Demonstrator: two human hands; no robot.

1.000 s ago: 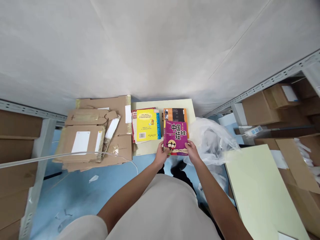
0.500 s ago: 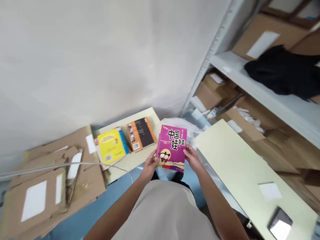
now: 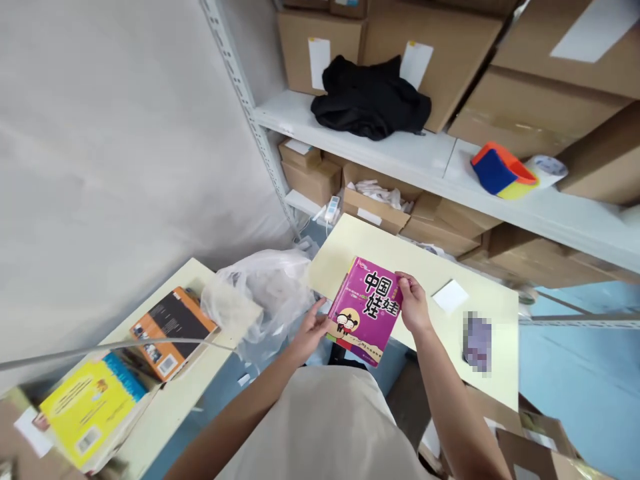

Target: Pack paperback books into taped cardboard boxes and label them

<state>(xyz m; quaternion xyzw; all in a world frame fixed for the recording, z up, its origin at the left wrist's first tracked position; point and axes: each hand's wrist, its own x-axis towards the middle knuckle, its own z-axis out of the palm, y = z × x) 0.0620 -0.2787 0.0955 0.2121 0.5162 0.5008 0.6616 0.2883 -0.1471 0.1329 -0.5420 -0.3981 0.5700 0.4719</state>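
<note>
A purple book [image 3: 367,310] with large Chinese characters and two cartoon figures on its cover is held in front of me, tilted, cover facing up. My right hand [image 3: 414,303] grips its upper right edge, thumb on the cover and the other fingers behind. At the lower left edge is my left hand [image 3: 313,330], thumb and forefinger apart, its fingertips beside or just touching the book. On the table at left lie a yellow book [image 3: 95,407] and an orange and black book [image 3: 173,330], back covers up.
A pale table [image 3: 370,240] at right bears a white paper square [image 3: 450,295] and a blurred-out phone-like item [image 3: 479,341]. Shelves hold cardboard boxes [image 3: 320,53], a black cloth [image 3: 370,100] and tape rolls [image 3: 547,170]. A clear plastic bag [image 3: 270,283] sits between the tables. A cable [image 3: 120,345] crosses at left.
My view has swung right toward the shelves. The purple book has moved with it, over the right table's edge. My left hand has loosened from the book's side; my right hand keeps its grip.
</note>
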